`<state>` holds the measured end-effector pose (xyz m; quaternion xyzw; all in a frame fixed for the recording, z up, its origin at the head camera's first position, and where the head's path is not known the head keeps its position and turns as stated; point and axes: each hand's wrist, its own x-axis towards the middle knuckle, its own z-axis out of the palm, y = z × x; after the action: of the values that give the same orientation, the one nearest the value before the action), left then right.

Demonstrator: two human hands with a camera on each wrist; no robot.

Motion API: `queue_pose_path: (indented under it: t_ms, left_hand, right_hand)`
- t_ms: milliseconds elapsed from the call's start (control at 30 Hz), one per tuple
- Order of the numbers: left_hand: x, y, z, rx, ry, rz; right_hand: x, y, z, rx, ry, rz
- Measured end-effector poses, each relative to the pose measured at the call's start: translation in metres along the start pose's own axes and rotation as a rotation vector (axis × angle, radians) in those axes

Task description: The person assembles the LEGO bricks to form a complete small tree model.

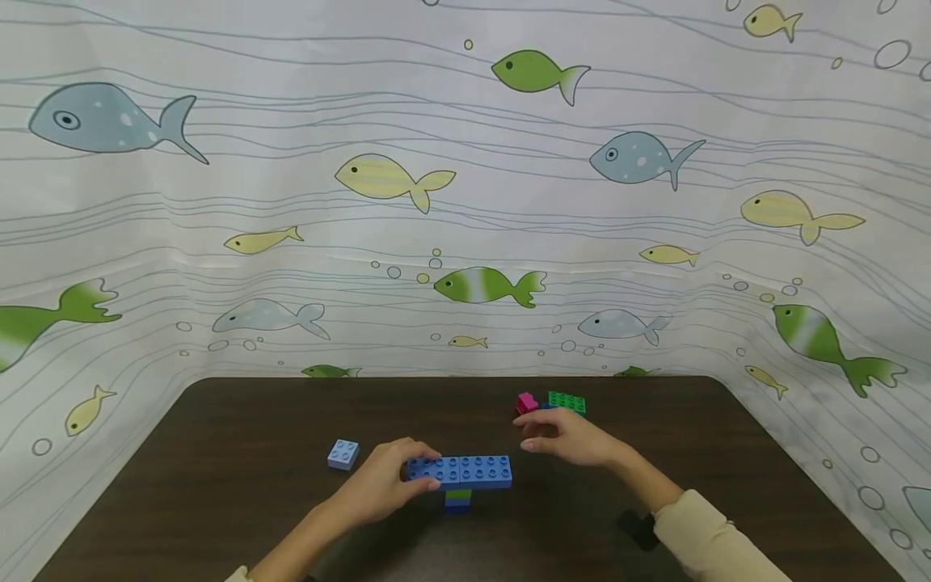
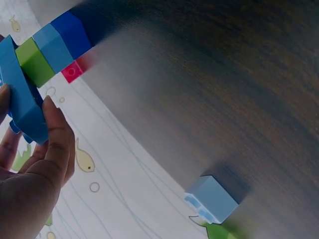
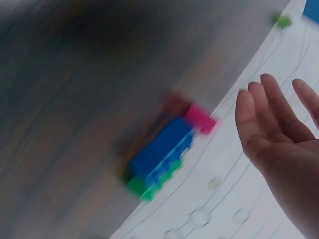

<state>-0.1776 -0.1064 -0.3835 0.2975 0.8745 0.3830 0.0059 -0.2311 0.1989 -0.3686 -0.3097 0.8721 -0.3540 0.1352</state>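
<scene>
Two long blue toy bricks (image 1: 486, 471) lie end to end as a bar across the top of a narrow stack. Below the bar, the left wrist view shows a light green brick (image 2: 35, 62), a blue brick (image 2: 54, 47) and a dark blue brick (image 2: 71, 35) at the bottom. My left hand (image 1: 381, 481) pinches the bar's left end between thumb and fingers. To the right of the bar, my right hand (image 1: 570, 436) hovers above the table with loosely bent fingers and nothing in them.
A light blue square brick (image 1: 343, 454) sits left of the stack on the dark wooden table (image 1: 254, 428). Behind my right hand are a pink brick (image 1: 526, 402), a green brick (image 1: 567, 401) and a blue brick (image 3: 162, 149). A fish-patterned curtain (image 1: 393, 323) surrounds the far side.
</scene>
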Motion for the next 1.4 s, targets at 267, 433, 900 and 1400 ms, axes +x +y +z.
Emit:
queue_pose_path:
  t_ms: [267,433,900,1400]
  left_hand:
    - [-0.001,0.001,0.0,-0.002,0.005,0.002]
    - [-0.001,0.001,0.0,-0.004,0.012,0.01]
    - [-0.001,0.001,-0.001,-0.008,0.001,-0.007]
    - [-0.001,0.001,-0.001,-0.012,-0.013,-0.019]
  right_hand:
    - [-0.01,0.048,-0.017,-0.147,0.107,0.138]
    - [-0.014,0.066,-0.02,-0.165,0.195,0.163]
    - [-0.01,0.074,-0.014,-0.123,0.264,0.22]
    - [-0.007,0.078,-0.007,-0.149,0.251,0.177]
